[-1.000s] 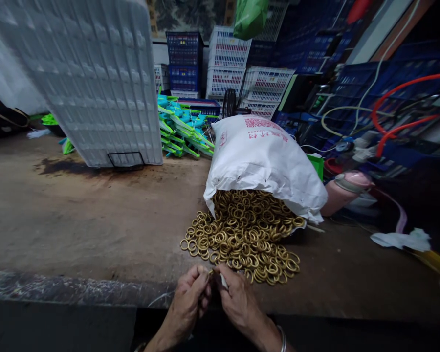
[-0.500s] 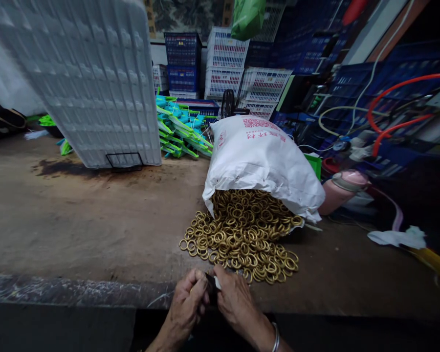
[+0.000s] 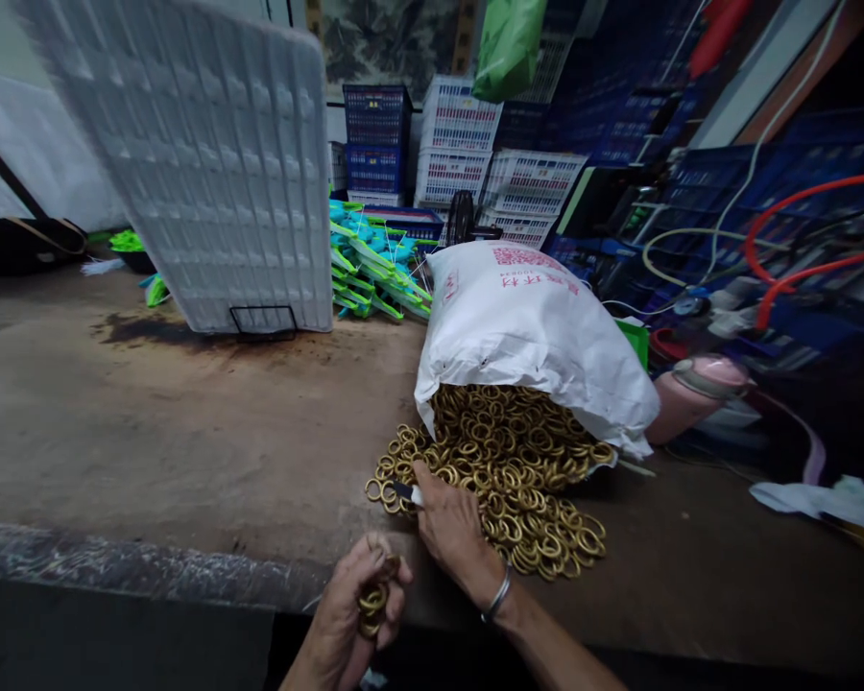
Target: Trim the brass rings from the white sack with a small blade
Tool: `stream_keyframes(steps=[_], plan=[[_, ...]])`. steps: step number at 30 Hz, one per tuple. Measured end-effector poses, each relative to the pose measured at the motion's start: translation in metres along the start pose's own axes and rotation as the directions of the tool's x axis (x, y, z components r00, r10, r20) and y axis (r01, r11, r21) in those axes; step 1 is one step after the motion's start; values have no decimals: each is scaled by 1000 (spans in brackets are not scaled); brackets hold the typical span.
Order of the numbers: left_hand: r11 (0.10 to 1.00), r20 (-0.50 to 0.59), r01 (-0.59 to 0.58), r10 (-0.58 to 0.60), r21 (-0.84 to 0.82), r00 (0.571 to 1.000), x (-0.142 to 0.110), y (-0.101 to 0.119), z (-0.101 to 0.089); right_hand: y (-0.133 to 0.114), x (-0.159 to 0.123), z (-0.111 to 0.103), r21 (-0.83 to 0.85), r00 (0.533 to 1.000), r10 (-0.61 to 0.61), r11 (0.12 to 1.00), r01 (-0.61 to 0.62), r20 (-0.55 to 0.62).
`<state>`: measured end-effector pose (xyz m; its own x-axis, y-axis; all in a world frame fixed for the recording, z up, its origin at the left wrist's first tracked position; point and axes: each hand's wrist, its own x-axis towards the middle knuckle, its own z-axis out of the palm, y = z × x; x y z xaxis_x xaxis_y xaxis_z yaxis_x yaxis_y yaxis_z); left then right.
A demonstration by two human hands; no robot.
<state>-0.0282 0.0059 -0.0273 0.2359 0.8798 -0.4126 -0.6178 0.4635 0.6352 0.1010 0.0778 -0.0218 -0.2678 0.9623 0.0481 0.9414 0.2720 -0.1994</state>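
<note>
Several brass-coloured rings (image 3: pixel 372 605) sit in my left hand (image 3: pixel 346 605), its fingers curled round them just off the table's front edge. My right hand (image 3: pixel 450 523) reaches over the left side of the ring pile (image 3: pixel 511 504). Between its thumb and fingers is a small knife (image 3: pixel 403 490), a dark flat blade with a white part at the grip; most of its handle is hidden. The pile spills from the mouth of a white woven sack (image 3: pixel 525 317) with red print, lying on its side.
On the wooden table (image 3: pixel 187 441), a ribbed translucent panel (image 3: pixel 223 173) stands in a black wire holder (image 3: pixel 263 321). Green and blue plastic pieces (image 3: pixel 374 259) lie behind. A pink bottle (image 3: pixel 695 393) is right of the sack. Stacked crates (image 3: pixel 461 115) stand at the back.
My hands have parted. The right hand with the knife has moved up and forward onto the rings, while the left has drawn lower and turned, showing the rings in it. The view has shifted slightly.
</note>
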Motion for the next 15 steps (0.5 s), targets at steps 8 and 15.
stream_keyframes(steps=[8,15], plan=[[986,8,49,-48,-161,999,6,1,-12,0,8,5,-33,999,37,999,-36,35],[997,-86,-68,71,36,994,21,3,-3,13,-2,7,292,998,-32,955,47,-54]])
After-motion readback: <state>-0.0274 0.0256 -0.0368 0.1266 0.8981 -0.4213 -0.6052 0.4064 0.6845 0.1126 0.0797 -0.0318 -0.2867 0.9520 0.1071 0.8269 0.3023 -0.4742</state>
